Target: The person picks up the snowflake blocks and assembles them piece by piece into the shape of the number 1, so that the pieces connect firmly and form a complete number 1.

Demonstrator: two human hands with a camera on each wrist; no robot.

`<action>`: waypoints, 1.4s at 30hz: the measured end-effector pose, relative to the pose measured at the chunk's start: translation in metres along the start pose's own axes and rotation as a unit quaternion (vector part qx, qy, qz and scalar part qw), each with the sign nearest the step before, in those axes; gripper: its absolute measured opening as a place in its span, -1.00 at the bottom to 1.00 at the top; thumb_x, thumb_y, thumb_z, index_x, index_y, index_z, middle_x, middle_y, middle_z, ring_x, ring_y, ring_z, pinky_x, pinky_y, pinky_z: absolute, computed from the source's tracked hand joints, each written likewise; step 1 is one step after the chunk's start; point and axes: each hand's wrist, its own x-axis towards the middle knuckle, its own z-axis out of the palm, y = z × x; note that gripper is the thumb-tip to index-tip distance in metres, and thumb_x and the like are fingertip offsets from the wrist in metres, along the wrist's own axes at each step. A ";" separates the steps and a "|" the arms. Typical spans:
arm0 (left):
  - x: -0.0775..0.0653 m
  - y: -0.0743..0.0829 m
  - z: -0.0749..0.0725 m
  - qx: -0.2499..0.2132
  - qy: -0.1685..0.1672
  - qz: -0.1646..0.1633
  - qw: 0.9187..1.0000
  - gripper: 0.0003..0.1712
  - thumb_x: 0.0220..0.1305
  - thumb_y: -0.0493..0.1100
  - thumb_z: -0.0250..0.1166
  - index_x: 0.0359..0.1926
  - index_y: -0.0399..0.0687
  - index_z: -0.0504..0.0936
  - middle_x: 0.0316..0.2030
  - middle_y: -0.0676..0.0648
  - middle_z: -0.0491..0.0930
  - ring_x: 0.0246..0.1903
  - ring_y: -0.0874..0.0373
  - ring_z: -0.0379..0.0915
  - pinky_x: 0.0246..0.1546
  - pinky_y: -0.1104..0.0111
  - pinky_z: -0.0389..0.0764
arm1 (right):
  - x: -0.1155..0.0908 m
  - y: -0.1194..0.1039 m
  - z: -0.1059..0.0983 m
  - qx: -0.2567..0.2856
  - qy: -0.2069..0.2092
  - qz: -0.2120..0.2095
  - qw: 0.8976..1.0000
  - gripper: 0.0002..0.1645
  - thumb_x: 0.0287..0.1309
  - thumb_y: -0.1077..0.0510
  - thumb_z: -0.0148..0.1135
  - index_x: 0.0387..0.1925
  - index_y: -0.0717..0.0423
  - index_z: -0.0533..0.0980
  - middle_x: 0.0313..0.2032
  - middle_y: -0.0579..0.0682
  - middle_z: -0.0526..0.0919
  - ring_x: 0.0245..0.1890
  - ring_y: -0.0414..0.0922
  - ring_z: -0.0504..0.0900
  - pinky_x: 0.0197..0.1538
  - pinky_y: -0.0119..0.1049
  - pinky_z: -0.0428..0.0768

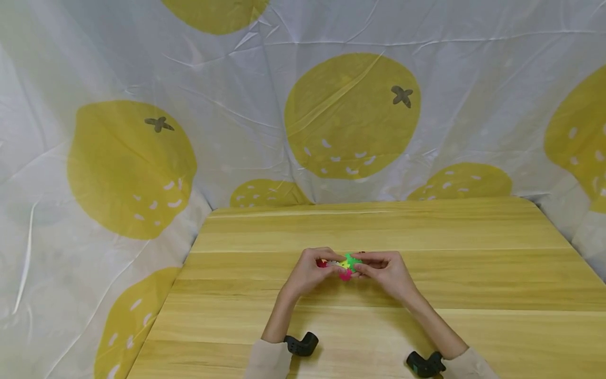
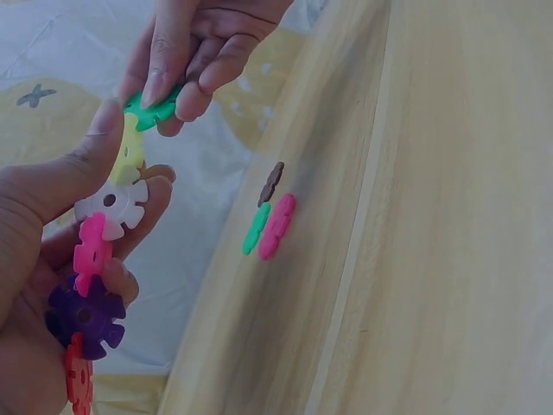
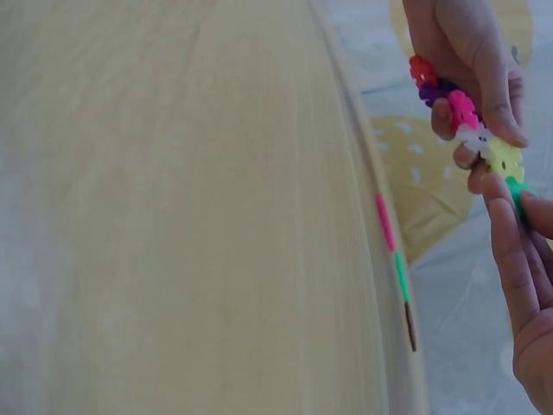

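Observation:
My left hand holds a chain of slotted plastic snowflake discs above the table. From the palm outward, the left wrist view shows a red disc, a purple disc, a pink disc, a white disc and a yellow disc. The left thumb lies against the yellow one. A green disc is pinched between thumb and fingers of my right hand. Its edge meets the yellow disc; fingers hide how deep the slots sit.
On the wooden table lie a loose pink disc, a green disc and a brown disc, close together near an edge. A lemon-print cloth hangs behind. Black wrist devices sit at both cuffs.

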 end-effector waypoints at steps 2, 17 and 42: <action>0.001 -0.001 0.001 -0.006 0.002 0.007 1.000 -0.80 0.26 -0.23 0.48 -0.11 -0.19 0.84 -0.22 -0.17 0.78 -0.45 0.23 0.29 -0.47 0.53 0.31 | 0.000 0.000 0.000 -0.005 0.006 0.000 1.000 -0.66 0.31 0.35 0.34 0.06 0.48 0.64 0.00 0.48 0.70 -0.29 -0.11 0.85 -0.16 0.00 0.74; 0.002 0.001 0.003 -0.015 -0.006 -0.001 1.000 -0.83 0.26 -0.28 0.47 -0.13 -0.24 0.83 -0.20 -0.22 0.78 -0.41 0.20 0.34 -0.46 0.53 0.33 | 0.001 0.005 -0.002 0.007 -0.009 -0.010 1.000 -0.65 0.28 0.36 0.36 0.05 0.49 0.65 -0.03 0.46 0.72 -0.28 -0.09 0.85 -0.16 -0.01 0.75; 0.000 0.003 -0.002 -0.011 -0.015 -0.071 0.997 -0.79 0.29 -0.16 0.48 -0.11 -0.16 0.83 -0.13 -0.17 0.81 -0.39 0.20 0.44 -0.39 0.53 0.49 | 0.002 0.005 -0.006 -0.020 -0.031 -0.007 0.999 -0.67 0.35 0.30 0.31 0.07 0.42 0.64 -0.09 0.41 0.76 -0.25 0.04 0.85 -0.13 0.00 0.76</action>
